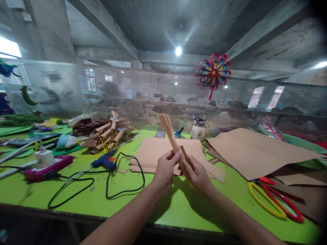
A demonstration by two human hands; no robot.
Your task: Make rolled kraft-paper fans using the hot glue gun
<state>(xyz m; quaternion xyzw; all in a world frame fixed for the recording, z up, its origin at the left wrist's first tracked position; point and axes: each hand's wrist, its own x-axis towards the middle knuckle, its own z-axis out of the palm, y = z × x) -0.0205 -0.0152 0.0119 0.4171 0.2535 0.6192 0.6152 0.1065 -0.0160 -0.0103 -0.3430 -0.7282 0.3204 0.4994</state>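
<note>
Both my hands hold a folded, pleated strip of brown paper (169,131) above the green table (84,194); its upper end fans out slightly. My left hand (165,167) pinches the bundle from the left with closed fingers. My right hand (196,173) grips its lower end, fingers wrapped round it and a short brown flap sticking up beside them. Beneath the hands lies a stack of flat brown paper sheets (153,153).
A blue glue gun (106,161) with a looping black cable (112,194) lies left of the hands. Red and yellow scissors (276,199) lie at right by large brown sheets (255,151). A pile of finished rolled paper pieces (107,132) sits behind. A perforated metal screen (153,92) carries a colourful paper flower (213,73).
</note>
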